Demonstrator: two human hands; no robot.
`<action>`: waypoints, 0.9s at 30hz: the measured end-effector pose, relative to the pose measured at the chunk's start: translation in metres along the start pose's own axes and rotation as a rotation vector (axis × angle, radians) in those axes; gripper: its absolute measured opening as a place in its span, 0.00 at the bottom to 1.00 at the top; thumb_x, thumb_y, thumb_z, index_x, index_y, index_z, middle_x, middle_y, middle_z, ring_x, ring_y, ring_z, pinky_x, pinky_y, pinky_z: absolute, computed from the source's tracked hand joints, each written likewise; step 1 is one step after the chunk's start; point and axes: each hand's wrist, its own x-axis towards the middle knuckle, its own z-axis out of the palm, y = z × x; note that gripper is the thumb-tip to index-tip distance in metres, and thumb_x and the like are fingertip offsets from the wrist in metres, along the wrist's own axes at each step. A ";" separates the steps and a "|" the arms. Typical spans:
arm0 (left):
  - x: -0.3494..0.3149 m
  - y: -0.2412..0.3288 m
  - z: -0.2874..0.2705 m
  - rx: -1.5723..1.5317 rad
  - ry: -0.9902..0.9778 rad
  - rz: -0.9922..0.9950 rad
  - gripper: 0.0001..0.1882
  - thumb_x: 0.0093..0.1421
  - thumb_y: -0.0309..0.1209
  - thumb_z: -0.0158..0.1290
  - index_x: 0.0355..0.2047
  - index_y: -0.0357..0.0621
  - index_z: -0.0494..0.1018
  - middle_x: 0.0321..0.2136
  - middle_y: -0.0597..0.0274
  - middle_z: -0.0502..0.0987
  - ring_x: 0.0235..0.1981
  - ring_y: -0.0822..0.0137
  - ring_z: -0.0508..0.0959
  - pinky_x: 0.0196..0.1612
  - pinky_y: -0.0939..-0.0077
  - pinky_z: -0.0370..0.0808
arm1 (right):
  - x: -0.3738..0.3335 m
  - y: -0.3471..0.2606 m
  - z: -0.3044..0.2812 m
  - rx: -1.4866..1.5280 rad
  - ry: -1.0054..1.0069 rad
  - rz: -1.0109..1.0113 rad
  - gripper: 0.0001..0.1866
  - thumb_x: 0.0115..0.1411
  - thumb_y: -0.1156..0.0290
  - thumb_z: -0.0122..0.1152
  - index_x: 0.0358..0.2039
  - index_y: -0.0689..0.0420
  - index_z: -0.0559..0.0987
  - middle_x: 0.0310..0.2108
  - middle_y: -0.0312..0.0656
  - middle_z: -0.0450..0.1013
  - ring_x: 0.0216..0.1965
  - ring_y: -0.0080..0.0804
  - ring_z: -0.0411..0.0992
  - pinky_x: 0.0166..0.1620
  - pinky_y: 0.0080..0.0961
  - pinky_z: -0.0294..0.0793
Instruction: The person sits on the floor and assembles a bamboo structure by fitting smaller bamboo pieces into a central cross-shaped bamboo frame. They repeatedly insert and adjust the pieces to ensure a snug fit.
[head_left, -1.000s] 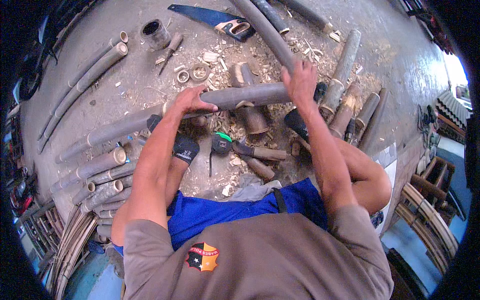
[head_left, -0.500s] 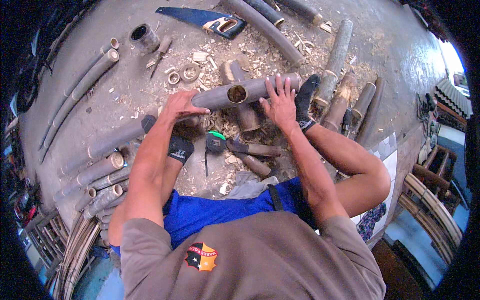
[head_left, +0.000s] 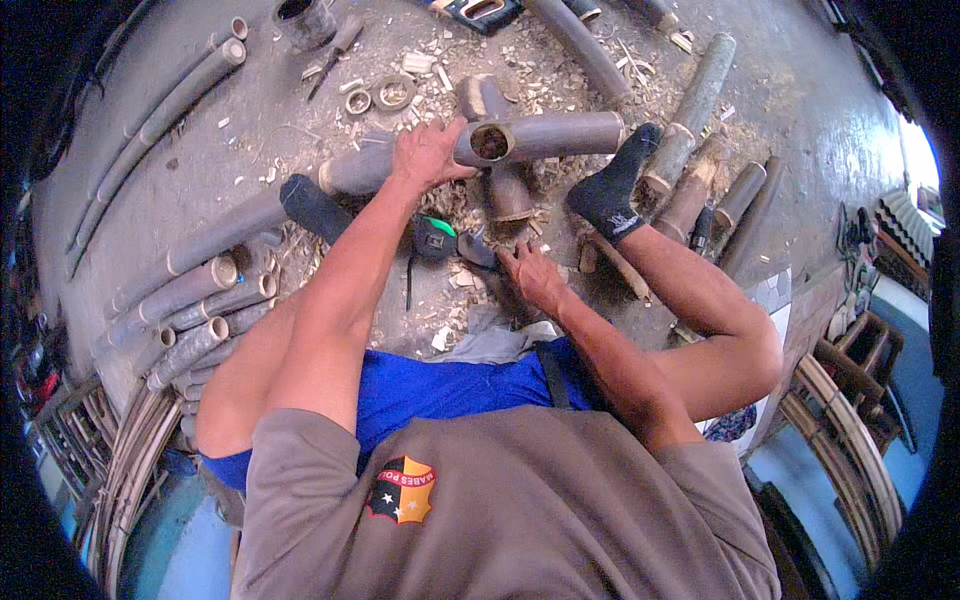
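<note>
My left hand (head_left: 430,155) is closed over a thick brown bamboo tube (head_left: 565,134), just left of the round hole cut in its upper side. The tube lies crosswise on a shorter bamboo piece (head_left: 510,193). Nearer to me, my right hand (head_left: 537,279) has its fingers curled round a short hand tool with a dark blade (head_left: 478,249); the hand hides most of its handle. Beside that blade a black and green tape measure (head_left: 435,238) rests on the floor. My black-socked feet flank the tube, the right foot (head_left: 612,185) close to its right end.
Wood chips (head_left: 430,90) litter the floor. At the far side lie a handsaw (head_left: 482,14), a narrow wooden-handled tool (head_left: 335,55) and cut bamboo rings (head_left: 393,93). Bamboo lengths (head_left: 190,290) are piled on my left; more bamboo (head_left: 700,90) lies to the right.
My right hand has left the tube and come back toward me onto the dark-bladed tool. My left hand has slid right along the tube, next to the hole. The view has shifted.
</note>
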 end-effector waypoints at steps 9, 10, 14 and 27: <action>-0.005 -0.003 0.001 -0.077 -0.008 -0.017 0.46 0.42 0.67 0.67 0.55 0.51 0.72 0.44 0.48 0.80 0.47 0.45 0.81 0.50 0.49 0.77 | -0.015 -0.030 -0.126 0.794 0.046 0.350 0.25 0.65 0.52 0.56 0.48 0.63 0.74 0.38 0.63 0.78 0.38 0.58 0.79 0.43 0.50 0.77; -0.003 -0.006 0.006 -0.077 0.011 -0.013 0.47 0.42 0.69 0.65 0.56 0.51 0.72 0.45 0.47 0.80 0.47 0.44 0.81 0.51 0.49 0.76 | -0.015 -0.029 -0.133 0.931 0.149 0.378 0.25 0.65 0.52 0.56 0.48 0.63 0.74 0.38 0.62 0.78 0.35 0.59 0.79 0.42 0.50 0.77; 0.010 0.000 0.002 -0.209 -0.075 -0.044 0.50 0.46 0.74 0.58 0.58 0.51 0.73 0.51 0.47 0.79 0.52 0.47 0.80 0.55 0.50 0.75 | 0.013 -0.033 -0.132 1.709 0.382 0.566 0.20 0.67 0.55 0.55 0.45 0.60 0.74 0.27 0.44 0.75 0.22 0.35 0.75 0.25 0.36 0.76; 0.022 0.032 -0.012 -0.200 -0.101 -0.259 0.53 0.37 0.82 0.56 0.45 0.45 0.80 0.36 0.47 0.84 0.43 0.52 0.84 0.49 0.55 0.76 | 0.048 -0.029 -0.108 1.540 0.431 0.644 0.20 0.69 0.52 0.54 0.39 0.58 0.75 0.22 0.38 0.70 0.20 0.27 0.70 0.24 0.30 0.71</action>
